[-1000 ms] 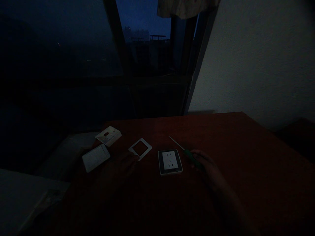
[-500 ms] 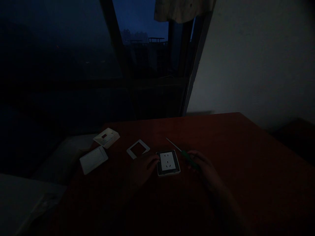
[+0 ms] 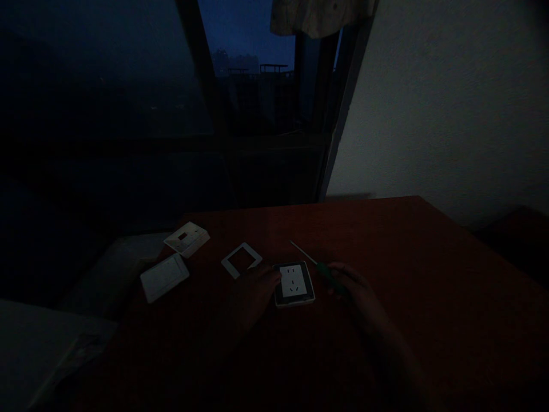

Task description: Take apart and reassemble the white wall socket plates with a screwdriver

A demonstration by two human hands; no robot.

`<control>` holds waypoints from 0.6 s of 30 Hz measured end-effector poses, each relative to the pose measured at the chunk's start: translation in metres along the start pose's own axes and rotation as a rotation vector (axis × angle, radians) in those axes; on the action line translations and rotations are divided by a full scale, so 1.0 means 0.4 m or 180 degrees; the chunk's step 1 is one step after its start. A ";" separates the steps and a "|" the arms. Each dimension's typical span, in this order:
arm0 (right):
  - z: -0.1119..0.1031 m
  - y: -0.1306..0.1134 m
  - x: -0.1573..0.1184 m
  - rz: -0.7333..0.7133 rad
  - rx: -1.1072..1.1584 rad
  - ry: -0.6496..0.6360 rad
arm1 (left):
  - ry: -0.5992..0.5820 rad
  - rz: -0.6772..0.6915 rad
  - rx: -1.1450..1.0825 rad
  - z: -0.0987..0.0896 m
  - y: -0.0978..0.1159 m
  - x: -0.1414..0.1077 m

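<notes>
A square wall socket (image 3: 294, 281) with a white face and a dark surround lies face up on the table. My left hand (image 3: 257, 289) is at its left side, fingers closed on that edge and fingertips overlapping the face; the thumb is hard to make out in the dark. My right hand (image 3: 355, 289) is closed round the green handle of a screwdriver (image 3: 328, 276) to the right of the socket. The screwdriver's thin shaft points up and left, beyond the socket and apart from it. A white square cover frame (image 3: 231, 269) lies just beyond my left hand.
Two white boxy pieces lie at the table's left edge: a plate with a rectangular opening (image 3: 195, 243) and a flat white panel (image 3: 165, 278). The reddish table (image 3: 386, 229) meets a dark window (image 3: 266, 171) at the back and a pale wall (image 3: 441, 114) at right. The room is dim.
The fingers of my left hand have moved slightly right, onto the socket's left edge. My right hand and the screwdriver stay almost in place.
</notes>
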State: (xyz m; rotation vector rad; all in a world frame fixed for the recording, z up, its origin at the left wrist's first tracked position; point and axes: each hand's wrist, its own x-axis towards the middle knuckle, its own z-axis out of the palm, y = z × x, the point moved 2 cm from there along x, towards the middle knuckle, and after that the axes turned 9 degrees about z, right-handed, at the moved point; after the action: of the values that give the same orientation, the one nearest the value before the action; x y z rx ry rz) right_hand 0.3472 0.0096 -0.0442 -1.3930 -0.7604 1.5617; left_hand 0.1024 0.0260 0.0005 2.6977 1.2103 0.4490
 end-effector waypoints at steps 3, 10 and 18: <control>0.000 0.001 0.000 0.0008 -0.0019 -0.0009 | -0.0075 -0.0041 -0.0056 -0.007 0.007 0.005; -0.001 0.010 0.006 -0.0043 0.0001 -0.0050 | -0.0173 -0.0190 -0.0194 -0.007 0.009 0.010; 0.003 0.001 0.001 -0.0043 0.0036 -0.0035 | 0.0045 -0.0258 -0.0379 -0.005 0.007 0.004</control>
State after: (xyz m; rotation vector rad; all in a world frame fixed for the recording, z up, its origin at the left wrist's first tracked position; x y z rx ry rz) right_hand 0.3459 0.0101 -0.0445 -1.3695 -0.7650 1.5624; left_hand 0.1047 0.0254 0.0033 2.5403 1.2496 0.5127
